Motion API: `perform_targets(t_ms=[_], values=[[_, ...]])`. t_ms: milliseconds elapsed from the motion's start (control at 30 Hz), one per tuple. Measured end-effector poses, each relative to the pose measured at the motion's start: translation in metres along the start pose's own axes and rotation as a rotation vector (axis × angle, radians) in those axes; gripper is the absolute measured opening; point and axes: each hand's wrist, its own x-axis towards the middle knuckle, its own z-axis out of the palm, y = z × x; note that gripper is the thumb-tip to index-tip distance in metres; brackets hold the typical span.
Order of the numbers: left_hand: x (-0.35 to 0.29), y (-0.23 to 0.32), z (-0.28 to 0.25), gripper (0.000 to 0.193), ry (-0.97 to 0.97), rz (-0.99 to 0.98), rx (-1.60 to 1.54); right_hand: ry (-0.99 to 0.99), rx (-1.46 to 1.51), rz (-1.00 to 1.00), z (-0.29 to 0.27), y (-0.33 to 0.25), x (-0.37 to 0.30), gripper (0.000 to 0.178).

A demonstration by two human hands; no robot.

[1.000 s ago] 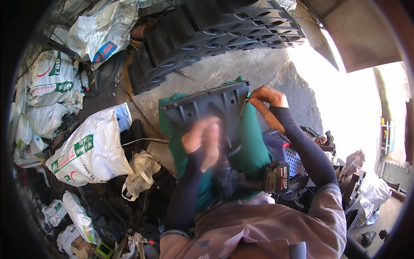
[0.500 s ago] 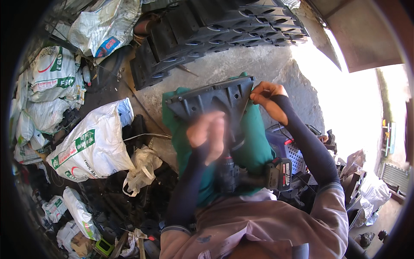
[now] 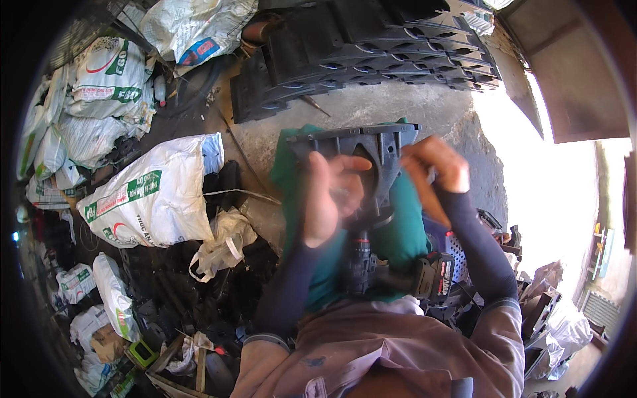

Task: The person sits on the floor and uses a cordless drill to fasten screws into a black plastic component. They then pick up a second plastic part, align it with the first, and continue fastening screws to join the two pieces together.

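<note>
A black moulded plastic part [image 3: 391, 142] with ribs and a rounded lower end rests across my green-trousered knees. My left hand [image 3: 328, 199] is raised in front of its left side, thumb and fingers apart, with nothing seen in it. Beside the part's right edge is my right hand [image 3: 441, 169], its fingers bent and smeared by motion. Whether they hold anything small cannot be made out. On my lap lies a cordless drill [image 3: 358, 262], its chuck toward the plastic part and its battery [image 3: 434, 275] to the right. Neither hand touches the drill.
Several stacked black plastic parts [image 3: 371, 56] stand on the concrete ahead. To the left lie a white woven sack [image 3: 152, 192] and a crumpled plastic bag [image 3: 225, 245]. A purple perforated container [image 3: 454, 249] stands by my right knee, near assorted clutter.
My left hand has risen and its fingers have spread. The right hand has moved from the part's corner, slightly down and right. The plastic part is tilted differently, and the view has shifted.
</note>
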Motion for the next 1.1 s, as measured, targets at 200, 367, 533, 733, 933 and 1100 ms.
perform_targets(t_ms=[200, 367, 533, 733, 933, 1100], values=[[-0.003, -0.007, 0.011, 0.094, 0.090, 0.085, 0.158, -0.245, 0.225, 0.014, 0.030, -0.046, -0.002, 0.026], [-0.006, -0.011, 0.015, 0.078, 0.206, 0.228, 0.200, -0.401, 0.355, 0.114, 0.029, -0.037, 0.001, 0.022], [-0.019, -0.001, -0.020, 0.032, -0.084, -0.060, 0.180, -0.403, 0.659, 0.548, -0.003, -0.009, -0.007, 0.014], [-0.028, -0.001, -0.048, 0.021, 0.017, -0.075, 0.113, -0.281, 0.401, 0.787, -0.014, 0.039, -0.033, 0.011], [-0.022, 0.000, -0.073, 0.016, 0.223, -0.134, -0.748, -0.179, 0.315, 0.504, 0.013, 0.055, -0.051, 0.012], [-0.031, -0.013, -0.090, 0.019, 0.525, -0.095, -0.791, -0.020, 0.105, 0.109, 0.029, 0.058, -0.052, 0.011]])
